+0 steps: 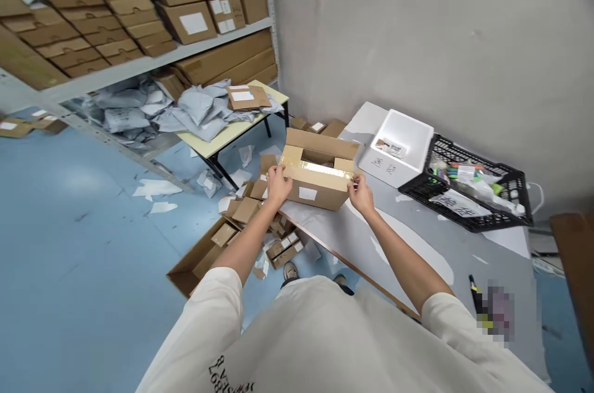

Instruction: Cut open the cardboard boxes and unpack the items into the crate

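A brown cardboard box (320,194) stands on the grey table, its back flap raised and a gap showing dark inside. Shiny clear tape (327,169) runs along the edge of its front flap, and a white label is stuck on the near side. At the left end of that taped flap, my left hand (278,187) is closed on the box corner. My right hand (361,194) pinches the opposite end, thumb and fingers together. Whether the fingertips grip cardboard, tape or both is too small to tell.
Right of the box are a white foam bin (420,127) and a black crate (464,204) of supplies. A black-and-yellow tool (474,294) lies near the table's right side. Cartons crowd the floor at left, beside a low table (211,148) with grey parcels and a loaded shelf (162,59).
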Motion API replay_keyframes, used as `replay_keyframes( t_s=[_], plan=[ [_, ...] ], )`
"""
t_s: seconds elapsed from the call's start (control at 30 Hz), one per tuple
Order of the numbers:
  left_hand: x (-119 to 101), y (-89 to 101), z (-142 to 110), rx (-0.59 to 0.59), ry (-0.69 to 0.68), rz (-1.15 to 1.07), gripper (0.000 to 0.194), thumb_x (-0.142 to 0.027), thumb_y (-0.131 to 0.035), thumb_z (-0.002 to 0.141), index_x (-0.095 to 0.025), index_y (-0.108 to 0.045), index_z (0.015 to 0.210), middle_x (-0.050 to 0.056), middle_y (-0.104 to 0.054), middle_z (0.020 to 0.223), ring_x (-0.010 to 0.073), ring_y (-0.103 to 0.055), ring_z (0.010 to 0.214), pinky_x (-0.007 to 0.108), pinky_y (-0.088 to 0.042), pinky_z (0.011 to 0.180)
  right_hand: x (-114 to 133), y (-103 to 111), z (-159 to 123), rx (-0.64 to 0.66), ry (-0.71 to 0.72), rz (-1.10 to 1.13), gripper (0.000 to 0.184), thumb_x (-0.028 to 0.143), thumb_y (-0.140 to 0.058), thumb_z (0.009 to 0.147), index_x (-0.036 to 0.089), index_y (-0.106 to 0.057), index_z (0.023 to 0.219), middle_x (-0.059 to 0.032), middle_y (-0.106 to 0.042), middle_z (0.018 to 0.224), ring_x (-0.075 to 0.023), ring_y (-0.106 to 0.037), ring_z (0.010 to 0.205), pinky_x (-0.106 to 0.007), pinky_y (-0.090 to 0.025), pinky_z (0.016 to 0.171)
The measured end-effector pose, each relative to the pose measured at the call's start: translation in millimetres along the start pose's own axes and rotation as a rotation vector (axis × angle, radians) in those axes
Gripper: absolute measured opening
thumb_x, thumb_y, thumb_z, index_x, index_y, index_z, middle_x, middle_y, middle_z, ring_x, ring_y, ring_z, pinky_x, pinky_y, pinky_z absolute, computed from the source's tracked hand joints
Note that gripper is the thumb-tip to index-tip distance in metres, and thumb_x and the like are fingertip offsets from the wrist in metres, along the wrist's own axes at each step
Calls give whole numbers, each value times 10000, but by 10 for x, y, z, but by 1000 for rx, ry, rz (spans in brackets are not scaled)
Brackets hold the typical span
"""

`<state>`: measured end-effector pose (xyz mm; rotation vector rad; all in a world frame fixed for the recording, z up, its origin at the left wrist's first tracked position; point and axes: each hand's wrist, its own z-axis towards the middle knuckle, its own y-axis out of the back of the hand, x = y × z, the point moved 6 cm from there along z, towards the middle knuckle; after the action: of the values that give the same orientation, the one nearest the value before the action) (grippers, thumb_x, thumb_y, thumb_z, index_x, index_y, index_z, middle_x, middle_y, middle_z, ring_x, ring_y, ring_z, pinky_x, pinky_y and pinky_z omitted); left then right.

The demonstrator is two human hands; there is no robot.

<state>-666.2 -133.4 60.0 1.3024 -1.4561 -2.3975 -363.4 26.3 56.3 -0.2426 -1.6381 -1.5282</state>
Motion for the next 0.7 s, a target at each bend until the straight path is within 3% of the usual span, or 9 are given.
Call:
replay_keyframes(
  t_s=[0.23,0.37,0.47,0.57,0.7],
  plan=[
    [1137,890,12,-159,145,30,445,-209,-631,849,-209,-546,1286,143,-502,1287,327,-479,1304,485,-383,1148,1061,-1038,360,131,180,20,360,396,-463,952,259,-456,1284,-125,-681,1272,-279,-701,899,-430,-528,820],
    [1600,1196,-45,-200,216,37,447,-216,-620,866,-205,-517,1301,143,-491,1309,309,-458,1342,478,-371,1170,1438,-1517,528,196,249,30,375,344,-472,942,265,-459,1308,-117,-669,1288,-284,-700,948,-442,-528,861],
    [1880,1193,-128,-147,291,46,467,-189,-606,860,-211,-495,1313,149,-438,1402,314,-455,1365,488,-395,1156,1533,-1835,582,252,270,52,419,306,-485,917,244,-459,1331,-135,-650,1309,-299,-676,1039,-456,-528,905],
    [2096,1070,-270,-75,389,92,449,-198,-624,838,-194,-518,1274,183,-316,1528,366,-399,1423,526,-390,1155,1528,-2090,541,270,302,24,428,269,-509,874,211,-501,1298,-161,-609,1341,-318,-610,1175,-480,-500,990],
    [2174,933,-472,-4,382,149,447,-182,-614,820,-195,-538,1261,180,-289,1570,368,-336,1477,532,-335,1198,1445,-2329,409,320,318,3,389,252,-526,848,188,-557,1231,-161,-601,1289,-297,-589,1188,-468,-470,1052]
  ],
)
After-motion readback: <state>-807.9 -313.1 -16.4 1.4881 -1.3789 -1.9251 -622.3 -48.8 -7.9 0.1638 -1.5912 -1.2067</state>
